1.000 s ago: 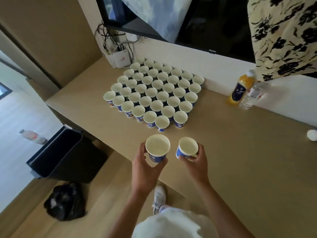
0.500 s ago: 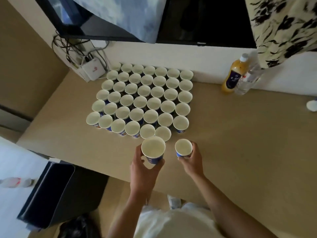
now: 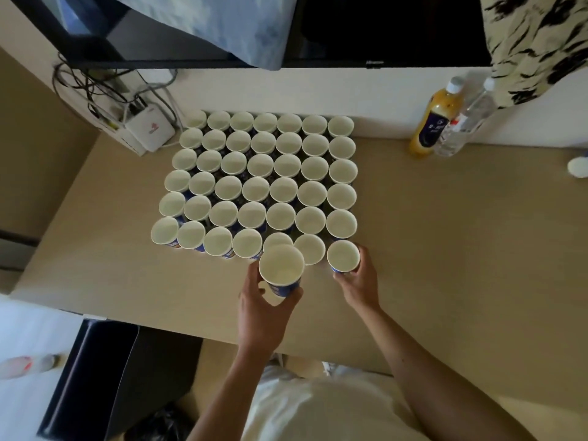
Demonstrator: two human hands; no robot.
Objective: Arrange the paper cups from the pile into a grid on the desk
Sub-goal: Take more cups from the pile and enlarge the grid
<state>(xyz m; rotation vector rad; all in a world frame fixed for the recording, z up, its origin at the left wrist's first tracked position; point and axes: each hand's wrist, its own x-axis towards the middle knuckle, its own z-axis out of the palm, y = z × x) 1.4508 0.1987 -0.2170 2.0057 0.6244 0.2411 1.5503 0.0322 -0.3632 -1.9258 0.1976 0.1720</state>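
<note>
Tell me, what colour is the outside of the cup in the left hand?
The cup is blue outside, with pale print; head view.

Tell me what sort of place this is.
Likely a hotel room or small bedroom: a television on the wall above a long desk, a white router box with tangled cables, and a black bin below.

Soft, even light on the beige desk (image 3: 461, 249), only faint shadows. Beyond the paper cup (image 3: 281, 265) gripped by the left hand (image 3: 259, 310), the screen (image 3: 397, 27) is nearly black. Far left of the grip, the floor (image 3: 28, 329) glares white. Wide-angle distortion bends the edges; corners look soft.
</note>
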